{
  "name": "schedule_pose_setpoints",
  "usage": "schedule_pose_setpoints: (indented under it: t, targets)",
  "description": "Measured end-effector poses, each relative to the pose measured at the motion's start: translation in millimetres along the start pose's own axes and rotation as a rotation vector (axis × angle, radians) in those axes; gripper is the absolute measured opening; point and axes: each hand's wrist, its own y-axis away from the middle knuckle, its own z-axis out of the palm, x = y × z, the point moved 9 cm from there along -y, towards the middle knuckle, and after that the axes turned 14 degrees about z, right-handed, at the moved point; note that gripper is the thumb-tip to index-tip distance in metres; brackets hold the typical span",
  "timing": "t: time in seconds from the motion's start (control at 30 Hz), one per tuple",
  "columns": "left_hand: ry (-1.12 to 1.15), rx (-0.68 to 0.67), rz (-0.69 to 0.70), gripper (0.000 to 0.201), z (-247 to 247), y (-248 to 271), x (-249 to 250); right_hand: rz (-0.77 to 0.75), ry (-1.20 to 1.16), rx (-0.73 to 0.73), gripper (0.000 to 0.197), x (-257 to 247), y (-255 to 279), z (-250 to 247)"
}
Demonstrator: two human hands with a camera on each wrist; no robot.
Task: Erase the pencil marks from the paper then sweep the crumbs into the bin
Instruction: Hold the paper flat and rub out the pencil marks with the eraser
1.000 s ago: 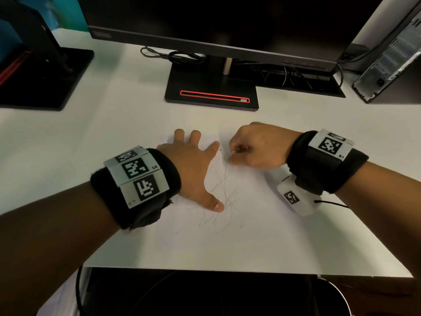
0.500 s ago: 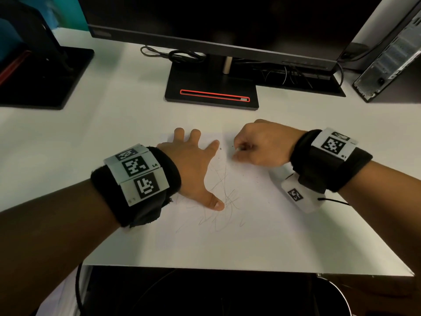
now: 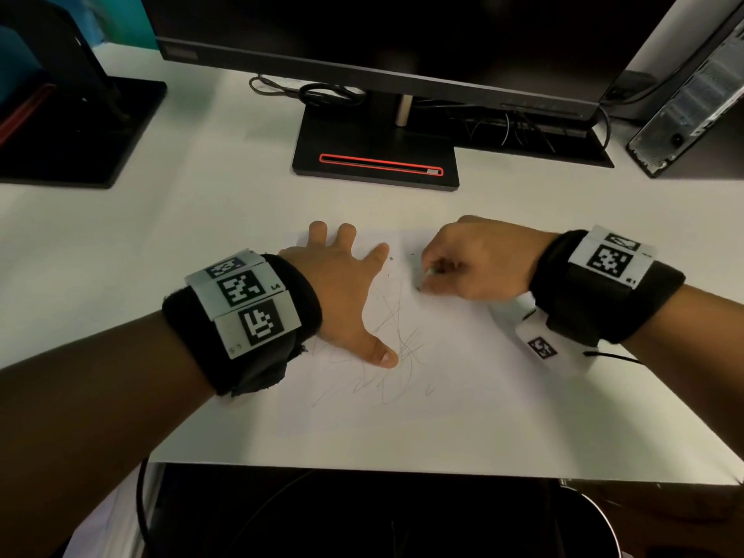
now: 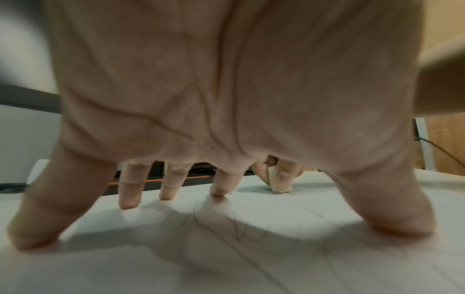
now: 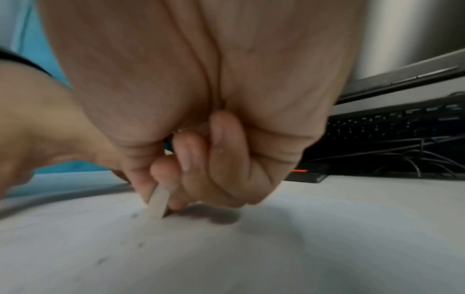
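A white sheet of paper (image 3: 463, 396) lies on the desk with thin pencil scribbles (image 3: 394, 348) across its middle. My left hand (image 3: 346, 292) lies flat on the sheet's left part, fingers spread and pressing it down; the scribbles (image 4: 241, 232) run under its palm. My right hand (image 3: 467, 263) pinches a small white eraser (image 5: 158, 204) and holds its tip on the paper near the far edge. The eraser (image 4: 279, 183) also shows beyond my left fingers. Dark crumbs (image 3: 391, 259) dot the paper around it.
A monitor stand (image 3: 374, 155) with a red-edged slot sits just behind the paper. A second black stand (image 3: 80, 130) is at far left and a computer case (image 3: 692, 106) at far right. The rim of a dark round bin (image 3: 600, 517) shows below the desk's front edge.
My right hand with the eraser has shifted slightly right and away, then back, in small rubbing strokes. The left hand has stayed in place on the paper.
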Motion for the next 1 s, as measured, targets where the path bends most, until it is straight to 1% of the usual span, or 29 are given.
schedule_pose_setpoints:
  t: [0.07,0.13,0.17,0.27,0.3,0.37,0.4,0.43,0.5,0.53,0.57,0.63,0.67,0.73,0.8,0.87,0.93,1.0]
  targets:
    - [-0.001,0.002,0.000,0.137,0,-1,0,-0.053,-0.015,-0.003,0.031,-10,6,7]
    - [-0.002,0.005,-0.001,0.137,1,0,-1,-0.094,-0.040,-0.081,0.031,-21,15,20]
    - [-0.005,0.006,0.000,0.136,0,0,-1,-0.080,-0.051,-0.087,0.033,-18,14,20]
    - [-0.008,0.008,0.001,0.136,0,1,1,0.005,-0.047,-0.012,0.034,1,7,6]
    - [-0.008,0.007,-0.002,0.136,0,1,1,-0.012,-0.049,-0.013,0.034,-3,10,8]
    - [-0.006,0.007,-0.006,0.136,0,1,0,-0.085,-0.055,-0.075,0.034,-19,19,22]
    - [-0.005,0.007,-0.007,0.136,0,2,0,-0.096,-0.064,-0.104,0.035,-22,23,26]
    - [-0.007,0.008,-0.006,0.136,0,1,0,-0.085,-0.068,-0.103,0.035,-18,23,25]
    - [-0.012,0.010,-0.007,0.136,-1,1,1,-0.022,-0.048,-0.040,0.034,-4,19,13]
    - [-0.015,0.009,-0.008,0.136,-1,1,0,-0.014,-0.038,-0.014,0.034,-2,19,10]
    - [-0.017,0.008,-0.009,0.136,-1,1,1,-0.037,-0.039,-0.013,0.033,-7,22,12]
    - [-0.015,0.010,-0.007,0.135,-1,1,0,-0.125,-0.051,-0.064,0.032,-27,33,25]
    - [-0.012,0.012,-0.007,0.136,0,1,0,-0.141,-0.061,-0.091,0.033,-30,38,30]
    - [-0.008,0.016,-0.009,0.136,0,0,0,-0.090,-0.057,-0.086,0.034,-17,35,26]
    - [-0.010,0.013,-0.012,0.136,-1,1,0,-0.036,-0.046,-0.025,0.033,-5,29,16]
    - [-0.009,0.011,-0.015,0.135,-1,2,1,-0.072,-0.053,-0.004,0.032,-15,35,19]
    - [-0.010,0.013,-0.015,0.135,-1,1,1,-0.141,-0.084,-0.058,0.030,-29,46,31]
    - [-0.013,0.011,-0.016,0.135,-1,2,0,-0.129,-0.074,-0.089,0.030,-24,45,31]
